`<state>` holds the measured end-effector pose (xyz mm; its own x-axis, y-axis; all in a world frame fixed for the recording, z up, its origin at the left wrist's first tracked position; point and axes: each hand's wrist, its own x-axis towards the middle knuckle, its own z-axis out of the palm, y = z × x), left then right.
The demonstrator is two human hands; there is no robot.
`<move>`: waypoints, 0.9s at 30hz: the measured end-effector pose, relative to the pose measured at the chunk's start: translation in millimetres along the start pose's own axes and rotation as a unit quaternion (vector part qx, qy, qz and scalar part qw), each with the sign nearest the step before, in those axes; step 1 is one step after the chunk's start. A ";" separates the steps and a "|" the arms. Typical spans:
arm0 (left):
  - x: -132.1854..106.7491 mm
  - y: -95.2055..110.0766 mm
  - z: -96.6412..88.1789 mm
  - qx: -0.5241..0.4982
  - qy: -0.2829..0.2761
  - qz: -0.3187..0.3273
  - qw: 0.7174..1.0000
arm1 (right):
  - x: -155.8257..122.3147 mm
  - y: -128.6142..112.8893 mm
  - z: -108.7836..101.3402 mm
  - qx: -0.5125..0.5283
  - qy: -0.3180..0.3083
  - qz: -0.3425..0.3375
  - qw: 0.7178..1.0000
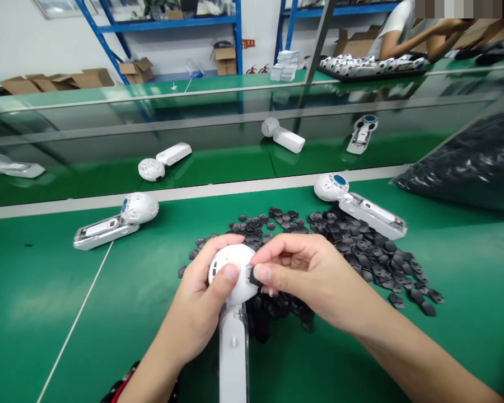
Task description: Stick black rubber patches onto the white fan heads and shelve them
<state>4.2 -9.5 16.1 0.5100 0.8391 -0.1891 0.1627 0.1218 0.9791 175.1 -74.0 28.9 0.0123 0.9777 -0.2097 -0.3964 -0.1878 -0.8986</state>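
Observation:
My left hand [204,296] is wrapped around the round head of a white device [234,358], its thumb lying across the top. The device's long, flat handle points down toward me. My right hand [302,274] pinches a small black plate [254,276] between thumb and fingers, against the right side of the round head. How far the plate sits into the head is hidden by my fingertips. Under and beyond both hands spreads a pile of black five-sided plates [372,260] on the green table [37,313].
Similar white devices lie at left [109,224] and right [361,207] on the table. More devices [166,162] rest on the green strip [218,162] beyond the pale edge. A dark plastic bag [470,162] stands at right. A co-worker [399,33] sits behind a tray [340,75].

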 end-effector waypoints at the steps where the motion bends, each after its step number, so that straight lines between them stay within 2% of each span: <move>1: -0.7 2.0 -0.3 0.010 -0.006 0.004 1.000 | -0.1 -0.1 -0.1 0.000 0.002 0.004 1.000; 6: -4.0 10.6 -3.4 0.096 -0.050 0.033 0.994 | 0.0 2.0 -1.1 0.008 -0.016 0.015 1.000; 8: -5.8 13.6 -4.3 0.123 -0.042 0.052 0.990 | -1.5 3.1 -0.4 0.013 -0.019 0.020 1.000; 11: -8.3 19.2 -4.5 0.138 -0.014 0.113 0.984 | -4.3 1.8 -0.5 0.005 -0.024 0.021 0.999; 13: -8.5 23.9 -3.4 0.159 -0.017 0.143 0.977 | -5.5 -1.3 -3.6 -0.016 -0.034 0.001 0.999; 16: -5.7 31.6 1.7 0.201 -0.025 0.176 0.963 | -6.3 -5.5 -11.4 -0.072 -0.044 -0.067 0.994; 18: -2.7 36.0 7.4 0.201 -0.036 0.223 0.953 | -6.5 -5.1 -15.5 -0.092 -0.089 -0.085 0.988; 21: 0.4 40.1 15.4 0.195 -0.048 0.264 0.943 | -6.3 2.0 -16.2 -0.111 -0.176 -0.069 0.976; 23: -0.3 40.5 17.7 0.196 -0.045 0.274 0.940 | -6.7 7.9 -12.9 -0.127 -0.180 -0.071 0.973; 27: -9.4 35.7 15.6 0.196 -0.052 0.299 0.932 | -11.2 11.5 -1.1 -0.112 -0.160 -0.116 0.974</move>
<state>18.4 -21.3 51.7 0.6839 0.6365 0.3567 0.1080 -0.5718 0.8133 171.4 -87.2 20.5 -0.2230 0.9690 0.1067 -0.2056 0.0602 -0.9768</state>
